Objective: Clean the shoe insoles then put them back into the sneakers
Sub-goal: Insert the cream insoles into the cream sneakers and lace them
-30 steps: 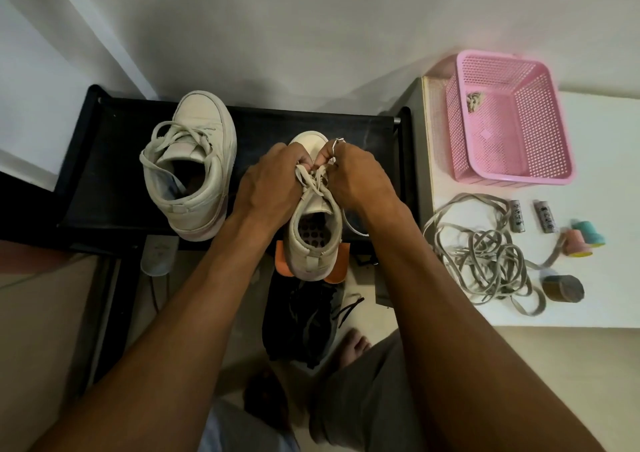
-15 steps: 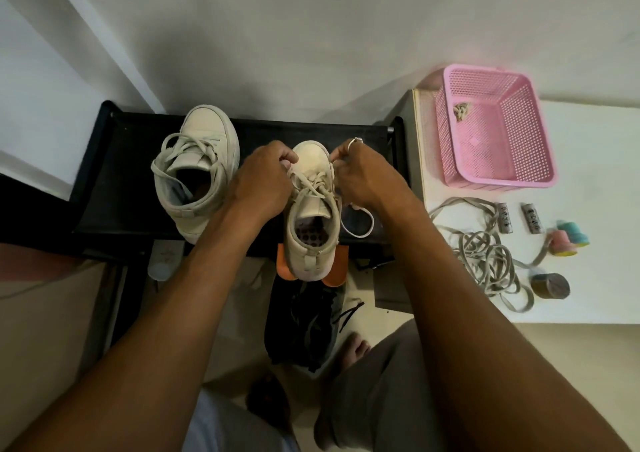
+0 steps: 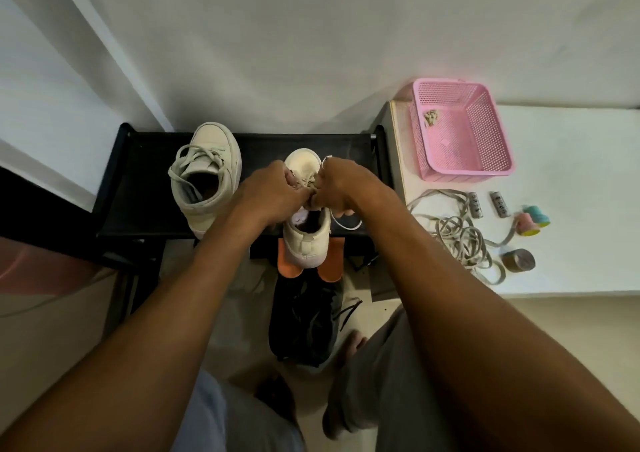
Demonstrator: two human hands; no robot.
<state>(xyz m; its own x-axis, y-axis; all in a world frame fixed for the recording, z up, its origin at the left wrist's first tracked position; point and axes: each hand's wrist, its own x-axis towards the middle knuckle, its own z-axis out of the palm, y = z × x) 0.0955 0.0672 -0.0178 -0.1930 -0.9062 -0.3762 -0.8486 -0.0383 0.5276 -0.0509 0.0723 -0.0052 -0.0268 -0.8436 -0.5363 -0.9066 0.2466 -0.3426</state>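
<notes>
Grey shorts (image 3: 381, 382) and a bare foot (image 3: 353, 342) took up the bottom of the shot, and a pair of dark shoes (image 3: 304, 327) sat on the floor right beside the toes. Just past those, two orange insoles (image 3: 289, 268) poked out from under the heel of a cream sneaker (image 3: 306, 240), hanging over the front edge of the black rack (image 3: 138, 192). So they weren't inside the shoe, just squashed under it.

Both hands were up on that sneaker's laces (image 3: 308, 183). The left hand (image 3: 273, 192) had its fingers curled in and was pinching the lace over the tongue. The right hand (image 3: 346, 188) was pinching it too, knuckle to knuckle with the left, and it wore a ring (image 3: 328, 157). A loose white loop of lace (image 3: 346, 223) dangled off the shoe's right side.

The second sneaker (image 3: 207, 174) stood on the rack further left, clear of the hands, with its laces slack and its mouth open. Couldn't tell what was inside, too dark.

Off to the right the white desk (image 3: 571, 261) carried a tangle of flat grey cord (image 3: 457, 237), two small grey cylinders (image 3: 476, 204), a brownish tape roll (image 3: 519, 259) and a pink-and-teal pair of rolls (image 3: 533, 219). Behind them was a pink basket (image 3: 491, 164) holding one little tan clump (image 3: 431, 117), pushed up against the plain wall (image 3: 311, 53).
</notes>
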